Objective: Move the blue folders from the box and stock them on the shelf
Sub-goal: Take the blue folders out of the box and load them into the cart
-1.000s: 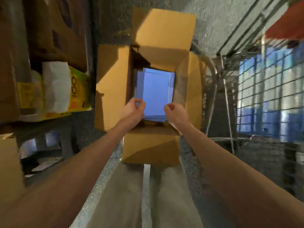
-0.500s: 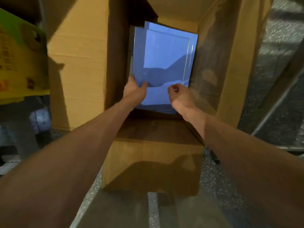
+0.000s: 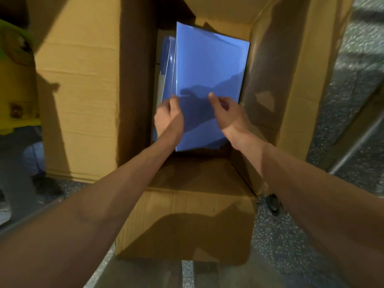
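Inside the open cardboard box, which stands on a speckled grey floor, a blue folder lies uppermost. It sits slightly askew to the box walls, with its near edge close to the near wall and its far corners up by the far flap. Both of the person's bare arms reach down into the box from the near side.

The left hand grasps the folder at its left edge. Its thumb lies on the top face, and its fingers go down past the edge, out of sight. The right hand holds the folder toward its right edge, with the thumb stretched over the blue face and the fingers curled at the folder's right side. How far those fingers reach underneath cannot be told. The shadows of both hands fall across the near half of the folder.

To the left of this folder, and lower in the box, the edges of more blue folders show as a narrow strip with a glossy sheen. They lie just beside the left wall.

All four flaps of the box are folded outward. The broad left flap lies toward a yellow and green package at the left edge of the view. On the floor just right of the box's near right corner lies a small black object, too blurred to identify.
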### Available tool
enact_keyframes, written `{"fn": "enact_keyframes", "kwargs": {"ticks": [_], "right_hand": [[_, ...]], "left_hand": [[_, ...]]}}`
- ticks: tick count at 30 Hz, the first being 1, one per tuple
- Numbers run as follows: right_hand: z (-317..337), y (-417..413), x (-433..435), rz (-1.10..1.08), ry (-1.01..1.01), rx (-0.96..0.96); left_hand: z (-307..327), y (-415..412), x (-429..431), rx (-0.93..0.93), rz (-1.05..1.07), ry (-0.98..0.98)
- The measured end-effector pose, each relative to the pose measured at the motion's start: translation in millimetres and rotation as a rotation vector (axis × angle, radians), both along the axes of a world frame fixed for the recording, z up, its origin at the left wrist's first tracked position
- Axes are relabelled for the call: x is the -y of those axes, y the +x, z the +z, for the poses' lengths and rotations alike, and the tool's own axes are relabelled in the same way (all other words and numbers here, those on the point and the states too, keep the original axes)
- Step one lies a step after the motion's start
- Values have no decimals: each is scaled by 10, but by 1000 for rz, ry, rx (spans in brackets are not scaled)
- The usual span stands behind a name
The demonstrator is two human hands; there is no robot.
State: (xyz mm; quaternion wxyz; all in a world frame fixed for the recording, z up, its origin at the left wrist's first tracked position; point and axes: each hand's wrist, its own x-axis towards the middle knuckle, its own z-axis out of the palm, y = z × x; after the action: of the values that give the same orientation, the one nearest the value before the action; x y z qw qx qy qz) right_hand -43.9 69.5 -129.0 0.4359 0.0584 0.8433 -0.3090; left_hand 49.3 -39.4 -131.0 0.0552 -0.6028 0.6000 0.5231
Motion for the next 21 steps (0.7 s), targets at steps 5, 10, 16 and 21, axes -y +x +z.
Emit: {"fn": "enact_keyframes", "kwargs": {"ticks": [5, 10, 16, 21], "right_hand": [[232, -213, 242, -89, -88, -45], [163, -345, 149, 0, -112, -38], [105, -344, 20, -28, -254, 55], [81, -324, -39, -61, -267, 76]], "left_hand": [[295, -128, -116, -175, -177, 276], [137, -227, 98, -14, -182, 269], [-412, -197, 216, 168, -239, 198], [-374, -246, 116, 143, -11, 66]]}}
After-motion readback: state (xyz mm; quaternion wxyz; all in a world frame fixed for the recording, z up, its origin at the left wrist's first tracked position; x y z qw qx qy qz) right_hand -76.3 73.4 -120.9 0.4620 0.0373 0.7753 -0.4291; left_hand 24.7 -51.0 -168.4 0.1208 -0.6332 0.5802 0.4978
